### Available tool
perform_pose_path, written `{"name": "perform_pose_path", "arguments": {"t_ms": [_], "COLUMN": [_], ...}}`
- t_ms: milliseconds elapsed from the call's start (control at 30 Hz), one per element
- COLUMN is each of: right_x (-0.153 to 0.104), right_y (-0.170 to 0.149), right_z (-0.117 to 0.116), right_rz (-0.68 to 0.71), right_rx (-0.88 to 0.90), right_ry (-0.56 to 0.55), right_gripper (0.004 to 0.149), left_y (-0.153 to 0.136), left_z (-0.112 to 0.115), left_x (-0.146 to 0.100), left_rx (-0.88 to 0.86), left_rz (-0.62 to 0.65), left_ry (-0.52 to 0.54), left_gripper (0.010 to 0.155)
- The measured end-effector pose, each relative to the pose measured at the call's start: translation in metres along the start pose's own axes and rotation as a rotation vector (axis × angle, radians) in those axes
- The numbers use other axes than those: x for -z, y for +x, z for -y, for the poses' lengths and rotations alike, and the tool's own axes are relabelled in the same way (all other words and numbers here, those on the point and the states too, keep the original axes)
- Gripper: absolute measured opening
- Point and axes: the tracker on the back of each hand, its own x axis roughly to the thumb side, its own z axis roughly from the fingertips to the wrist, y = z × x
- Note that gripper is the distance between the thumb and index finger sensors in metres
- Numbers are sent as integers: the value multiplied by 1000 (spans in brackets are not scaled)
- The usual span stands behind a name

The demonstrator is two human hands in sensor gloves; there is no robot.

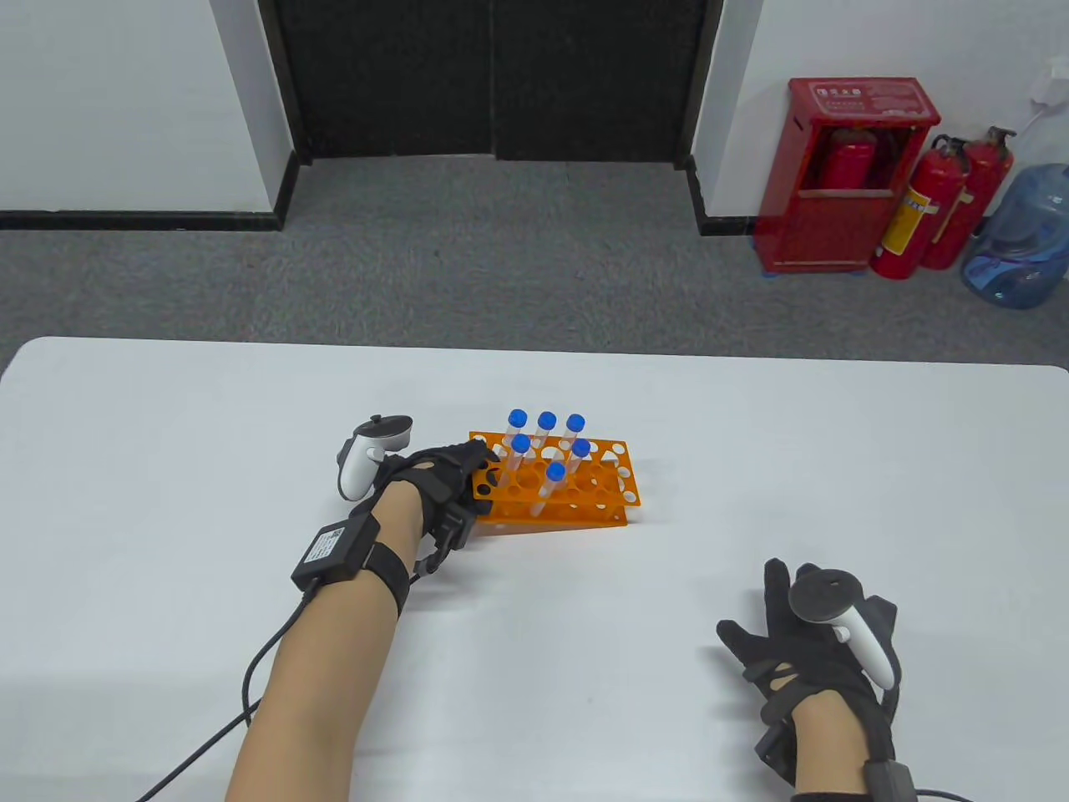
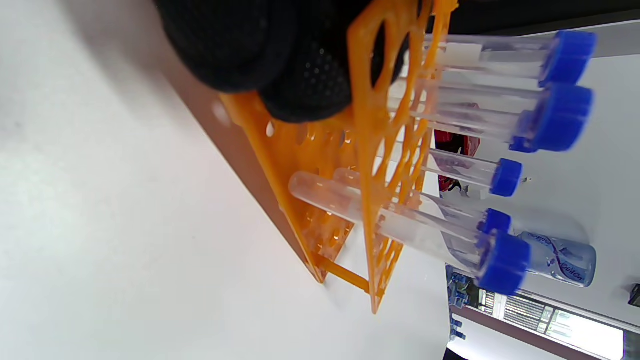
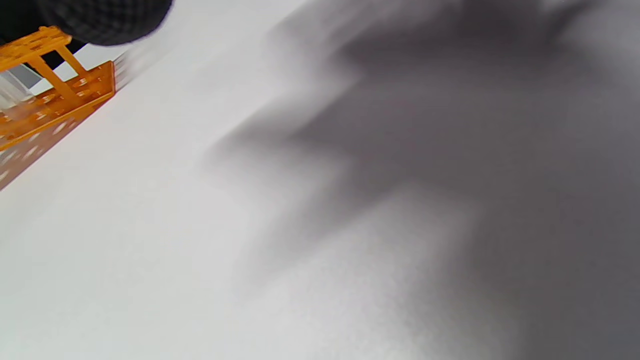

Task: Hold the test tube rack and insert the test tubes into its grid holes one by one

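Left hand (image 1: 434, 489) grips the orange test tube rack (image 1: 555, 489) by its left end; six blue-capped tubes (image 1: 547, 447) stand inside. Right hand (image 1: 806, 647), fingers spread and holding nothing, hovers well right of the rack. No loose tube shows, so insertion looks finished.

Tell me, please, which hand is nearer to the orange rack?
Left. The left hand holds the rack's left end; the right hand is apart from it, open over the table.

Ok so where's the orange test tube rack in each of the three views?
Table view: the orange rack is at centre, its left end gripped by the left hand.
Left wrist view: upper centre, turned sideways under the gloved fingers.
Right wrist view: only a corner at upper left.
Shared landmark: the white table.
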Motion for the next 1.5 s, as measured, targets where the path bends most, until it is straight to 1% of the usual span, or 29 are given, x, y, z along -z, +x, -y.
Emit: {"name": "perform_pose_path", "arguments": {"t_ms": [100, 200, 400, 667, 733, 767, 833, 900, 933, 1000, 1067, 1133, 1200, 1300, 1400, 1500], "right_x": [-1, -1, -1, -1, -1, -1, -1, 0, 0, -1, -2, -2, -3, -4, -6, -6], "right_y": [0, 0, 3, 3, 3, 3, 3, 3, 3, 5, 6, 7, 9, 12, 14, 16], "right_z": [0, 0, -3, -2, -2, -2, -2, -2, -2, -2, -2, -3, -4, -5, -6, -8], "right_rz": [-2, -2, 0, -3, -2, -1, 2, 5, 7, 15, 24, 31, 37, 49, 55, 64], "right_rx": [2, 3, -15, -3, -3, -3, -4, -4, -4, -6, 7, 16, 19, 17, 14, 10], "right_ry": [4, 10, 25, 30, 32, 32, 32, 37, 39, 36, 34, 43, 47, 49, 44, 53], "right_gripper": [92, 92, 92, 92, 92, 92, 92, 92, 92, 92, 91, 91, 91, 91, 91, 91], "left_y": [2, 3, -1, -15, -15, -14, -13, -12, -13, -21, -33, -48, -62, -78, -90, -101], "left_z": [-1, -1, -1, 2, 2, 2, 1, 2, 3, 6, 11, 16, 20, 22, 21, 22], "left_x": [-6, -10, -9, -3, -7, -10, -23, -46, -55, -86, -109, -130, -145, -158, -162, -161], "left_rx": [-5, -26, -51, -105, -98, -85, -30, 78, 153, 405, 587, 720, 792, 831, 824, 829], "left_rz": [13, 36, 74, 75, 77, 79, 100, 152, 178, 220, 247, 268, 270, 254, 228, 242], "left_ry": [26, 34, 28, 3, 5, 26, 77, 124, 148, 215, 289, 362, 403, 433, 457, 475], "left_gripper": [68, 73, 73, 73, 74, 75, 76, 77, 77, 78, 78, 79, 80, 81, 80, 80]}}
